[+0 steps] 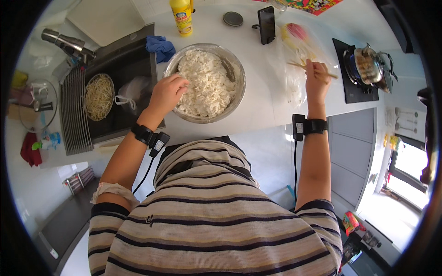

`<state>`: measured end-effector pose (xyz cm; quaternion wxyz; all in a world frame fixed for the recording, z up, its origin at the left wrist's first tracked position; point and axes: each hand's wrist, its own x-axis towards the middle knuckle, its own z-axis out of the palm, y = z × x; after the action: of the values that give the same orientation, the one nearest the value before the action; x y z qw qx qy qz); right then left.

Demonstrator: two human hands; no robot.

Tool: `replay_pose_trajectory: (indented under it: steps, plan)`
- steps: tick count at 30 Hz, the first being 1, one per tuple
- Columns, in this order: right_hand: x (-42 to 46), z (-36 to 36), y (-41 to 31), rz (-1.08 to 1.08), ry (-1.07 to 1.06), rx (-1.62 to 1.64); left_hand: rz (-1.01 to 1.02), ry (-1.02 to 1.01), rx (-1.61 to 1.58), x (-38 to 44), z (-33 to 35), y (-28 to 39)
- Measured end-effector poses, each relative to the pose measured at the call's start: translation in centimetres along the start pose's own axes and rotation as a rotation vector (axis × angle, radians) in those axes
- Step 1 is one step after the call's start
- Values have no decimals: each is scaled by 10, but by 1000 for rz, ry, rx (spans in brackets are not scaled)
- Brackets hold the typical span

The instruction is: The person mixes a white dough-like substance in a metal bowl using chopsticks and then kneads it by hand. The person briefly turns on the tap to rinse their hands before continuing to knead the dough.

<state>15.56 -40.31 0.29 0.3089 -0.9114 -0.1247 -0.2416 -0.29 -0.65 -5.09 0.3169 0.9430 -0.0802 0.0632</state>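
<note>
A stainless steel bowl (241, 90) stands on the white counter, filled with shaggy, pale floury dough (207, 84). My left hand (169, 91) is at the bowl's left rim, its curled fingers reaching over the edge above the dough. Whether it grips the rim or pinches some dough is unclear. Farther right, my right hand (317, 81) holds wooden chopsticks (297, 65) level, well apart from the bowl. Beneath and beyond them lies a clear plastic bag (295, 81), with a pink and yellow printed part at its far end.
Left is a dark sink (121, 72) with a basket of bean sprouts (99, 97) and a tied plastic bag (133, 95). Behind the bowl are a blue cloth (160, 48), a yellow bottle (182, 20), a round lid (233, 19) and a propped phone (266, 26). A pot (369, 65) sits on the right-hand stove.
</note>
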Motion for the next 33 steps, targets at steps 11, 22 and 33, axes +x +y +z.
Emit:
replay_pose_trajectory:
  steps: [11,22,33]
  plan:
    - [-93,53,98,-262,-567,-168,-19,55,13,-10,3,-4]
    - [-87,59,-58,-34,-589,361,-193,272,12,-8,5,-23]
    - [-16,209,-141,96,-1246,367,-864,-119,-619,-17,4,-46]
